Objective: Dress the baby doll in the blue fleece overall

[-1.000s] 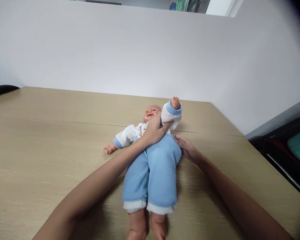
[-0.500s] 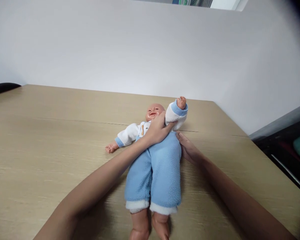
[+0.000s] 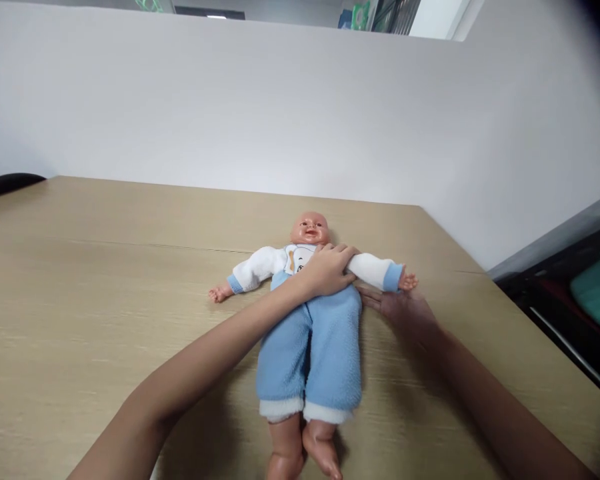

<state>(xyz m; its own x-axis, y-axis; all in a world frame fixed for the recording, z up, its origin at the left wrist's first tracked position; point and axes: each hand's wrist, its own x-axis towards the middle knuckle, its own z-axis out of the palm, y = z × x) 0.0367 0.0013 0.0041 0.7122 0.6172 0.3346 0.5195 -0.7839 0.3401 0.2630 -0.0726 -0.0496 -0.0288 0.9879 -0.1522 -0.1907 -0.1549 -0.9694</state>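
A baby doll (image 3: 311, 350) lies face up on the table, its bare feet towards me. It wears a white top with blue cuffs and fuzzy blue trousers with white hems. My left hand (image 3: 327, 270) lies across the chest at the doll's shoulder on the right side, fingers above the sleeve and thumb below it, gripping there. Beneath that outstretched sleeve, my right hand (image 3: 405, 310) rests low beside the doll's waist. Its fingers are stretched out towards the trousers, partly blurred, with nothing seen in them. The doll's other arm (image 3: 253, 270) is spread to the left.
The wooden table (image 3: 105, 313) has a thin seam running across it. Behind it stands a white wall (image 3: 260, 107) with an opening at the top. A dark object holding green cloth (image 3: 597, 290) is beyond the right edge. A black curved object (image 3: 10, 183) shows at the far left.
The doll's raised arm has come down and now stretches out to the right. My left hand has slid off the doll's chin area, uncovering the face. My right hand has shifted slightly right.
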